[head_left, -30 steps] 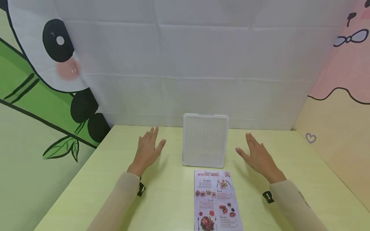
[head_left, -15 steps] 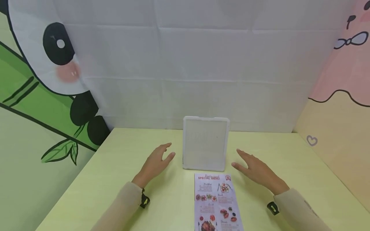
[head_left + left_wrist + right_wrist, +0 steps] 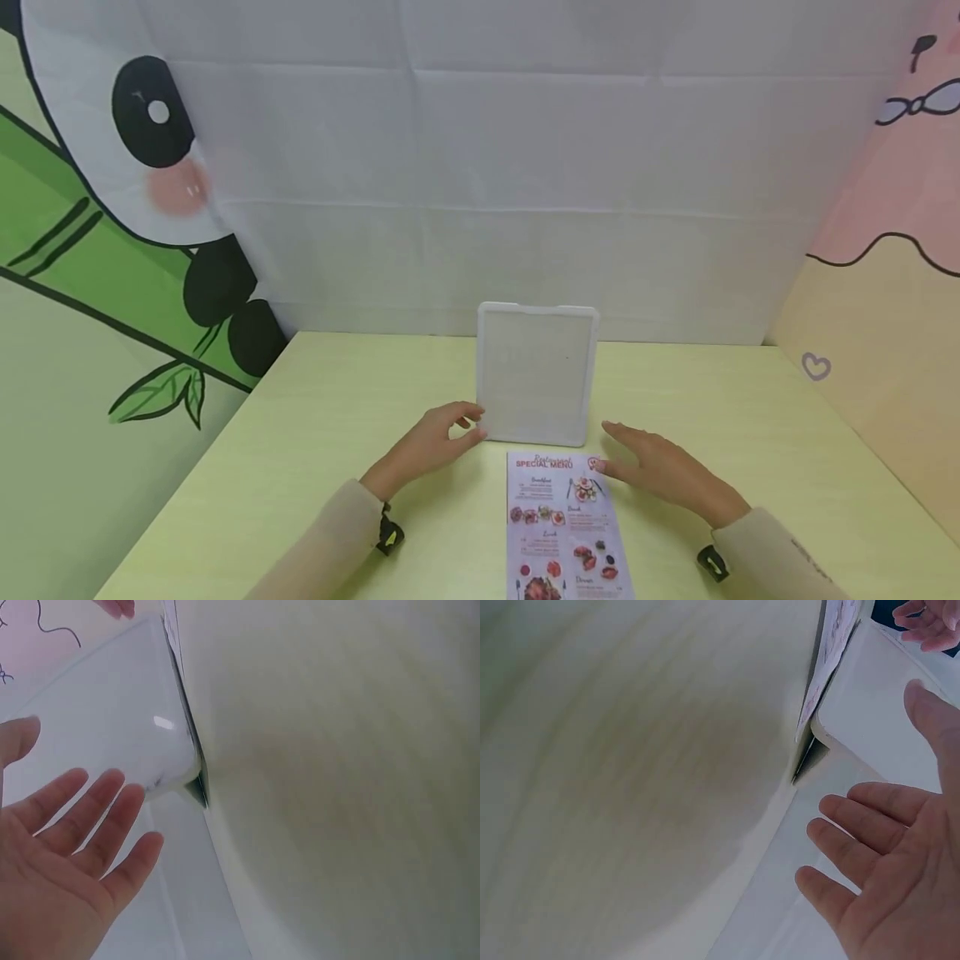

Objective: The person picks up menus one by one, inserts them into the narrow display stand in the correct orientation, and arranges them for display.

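An upright white rectangular panel with a raised rim [image 3: 536, 375] stands near the middle of the table. At its lower left edge are the fingertips of my left hand [image 3: 429, 443], thumb and fingers spread apart. My right hand [image 3: 663, 473] hovers just right of the panel, its fingers extended and its thumb overlapping the menu's corner in the head view. In the left wrist view, the left hand [image 3: 75, 862] is relaxed, palm toward the panel [image 3: 105, 697]. The right wrist view shows the right hand [image 3: 900, 855] in a similar pose beside the panel [image 3: 870, 705].
A printed restaurant menu sheet [image 3: 558, 542] lies flat in front of the panel on the pale yellow table [image 3: 337, 383]. A white cloth wall [image 3: 525, 167] rises behind, with painted side walls left and right. Each wrist wears a black band.
Both hands have come down and inward toward the panel. The left hand moved right until its fingertips reached the panel's lower left edge. Panel and menu stay in place.
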A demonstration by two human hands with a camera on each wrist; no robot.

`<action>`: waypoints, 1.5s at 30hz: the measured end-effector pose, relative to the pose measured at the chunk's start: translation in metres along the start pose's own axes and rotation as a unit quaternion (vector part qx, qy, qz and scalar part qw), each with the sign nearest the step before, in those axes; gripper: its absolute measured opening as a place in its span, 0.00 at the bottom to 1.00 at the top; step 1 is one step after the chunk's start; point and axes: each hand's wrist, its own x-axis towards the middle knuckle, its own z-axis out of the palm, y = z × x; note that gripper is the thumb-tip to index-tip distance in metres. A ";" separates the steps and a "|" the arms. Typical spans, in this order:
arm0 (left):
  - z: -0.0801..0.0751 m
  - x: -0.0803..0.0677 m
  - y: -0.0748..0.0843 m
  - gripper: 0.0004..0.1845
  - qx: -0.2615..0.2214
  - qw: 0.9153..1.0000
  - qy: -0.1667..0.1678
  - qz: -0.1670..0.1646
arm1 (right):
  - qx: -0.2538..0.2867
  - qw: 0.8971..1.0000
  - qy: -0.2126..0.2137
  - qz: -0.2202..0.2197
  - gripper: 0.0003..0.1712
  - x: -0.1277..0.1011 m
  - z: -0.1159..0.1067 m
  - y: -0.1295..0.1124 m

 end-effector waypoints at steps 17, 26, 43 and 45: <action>0.033 0.006 0.021 0.36 0.140 0.979 -0.150 0.008 | -0.051 0.994 -0.027 -0.088 0.43 -0.003 0.012 -0.002; 0.044 0.006 0.030 0.41 0.227 0.958 -0.177 0.001 | -0.053 0.994 -0.053 -0.075 0.48 -0.003 0.014 -0.003; 0.050 0.007 0.040 0.37 0.238 0.956 -0.172 -0.015 | -0.028 0.993 -0.058 -0.094 0.45 -0.002 0.012 -0.005; 0.051 0.008 0.041 0.37 0.238 0.956 -0.171 -0.017 | -0.018 0.993 -0.059 -0.102 0.45 -0.001 0.012 -0.004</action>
